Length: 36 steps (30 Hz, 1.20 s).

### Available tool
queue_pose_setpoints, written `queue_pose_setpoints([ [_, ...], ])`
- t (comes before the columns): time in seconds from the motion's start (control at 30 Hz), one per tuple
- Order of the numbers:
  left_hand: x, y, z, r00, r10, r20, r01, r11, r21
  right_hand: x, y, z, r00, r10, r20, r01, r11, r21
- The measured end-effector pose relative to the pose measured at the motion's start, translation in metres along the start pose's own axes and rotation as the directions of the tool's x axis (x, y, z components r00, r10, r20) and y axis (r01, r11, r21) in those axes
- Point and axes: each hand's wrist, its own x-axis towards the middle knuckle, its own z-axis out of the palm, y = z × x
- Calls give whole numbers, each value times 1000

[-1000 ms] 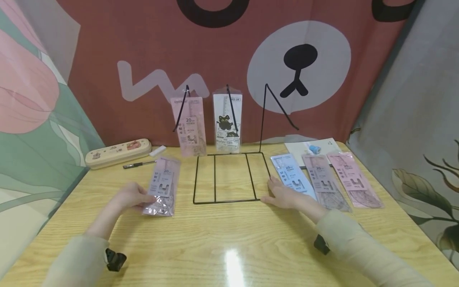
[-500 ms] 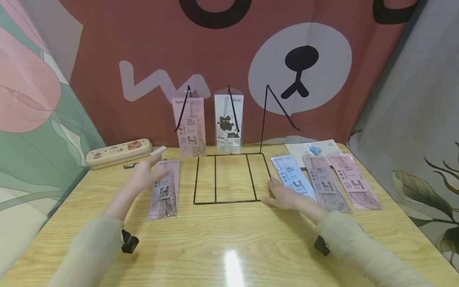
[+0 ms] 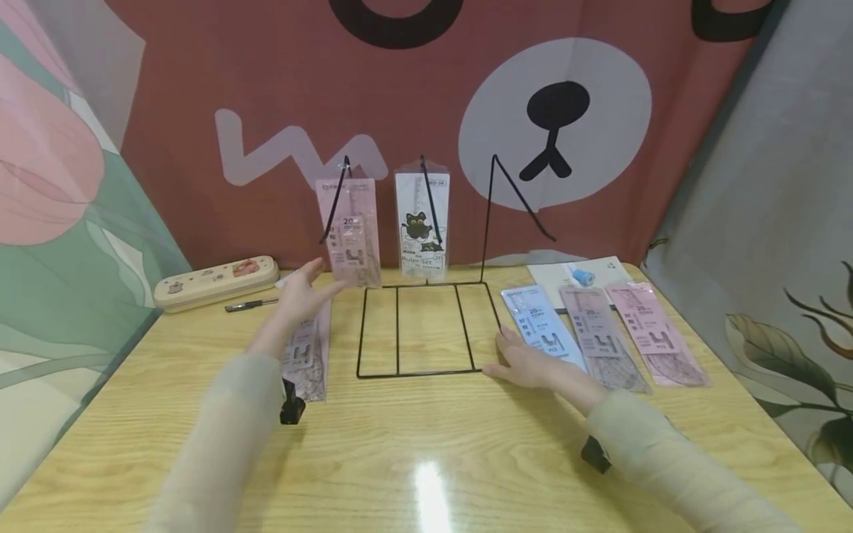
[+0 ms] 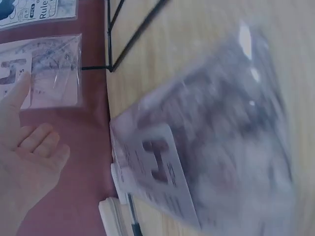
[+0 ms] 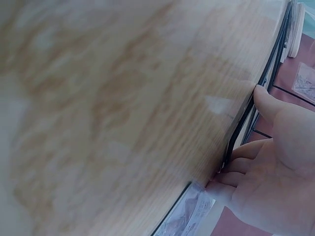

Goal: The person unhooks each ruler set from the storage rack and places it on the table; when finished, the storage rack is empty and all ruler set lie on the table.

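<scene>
My left hand (image 3: 301,300) reaches over the purple ruler-set packet (image 3: 308,366) lying on the table, its fingers spread and holding nothing. Those fingertips are right by the lower edge of a pink ruler-set packet (image 3: 360,233), which hangs from the left hook of a black wire rack (image 3: 397,333). In the left wrist view, the thumb overlaps that hanging packet (image 4: 54,81). A white ruler set with black cats (image 3: 416,226) hangs on the middle hook. My right hand (image 3: 526,361) holds the rack's front right corner, thumb at the front bar (image 5: 241,120) and fingers along the side.
Blue (image 3: 543,326), greyish purple (image 3: 600,337) and pink (image 3: 660,333) packets lie right of the rack. Behind them is a white sheet (image 3: 609,270) with a small blue item (image 3: 583,277). A pencil case (image 3: 216,283) and pen (image 3: 249,304) lie at the back left.
My left hand has let go of the purple packet and moved up and right, towards the hanging pink packet. My right hand has stayed at the rack's corner.
</scene>
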Motion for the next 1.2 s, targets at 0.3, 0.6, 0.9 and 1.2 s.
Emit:
queue_pose_setpoints([
  [0.3,11,7,13,997,-74,-18,69,979,-194,0,0,0,1000,-7,-4,7,1000,-2],
  [0.6,12,13,26,994,-78,-81,62,982,-181,-1,-2,0,1000,8,11,-8,1000,4],
  [0.9,-23,7,29,997,8,-70,-20,986,-168,1,-2,1,1000,7,7,-7,1000,2],
  [1.2,-80,7,33,995,81,-57,-92,969,-231,0,1,1,1000,8,9,-8,1000,9],
])
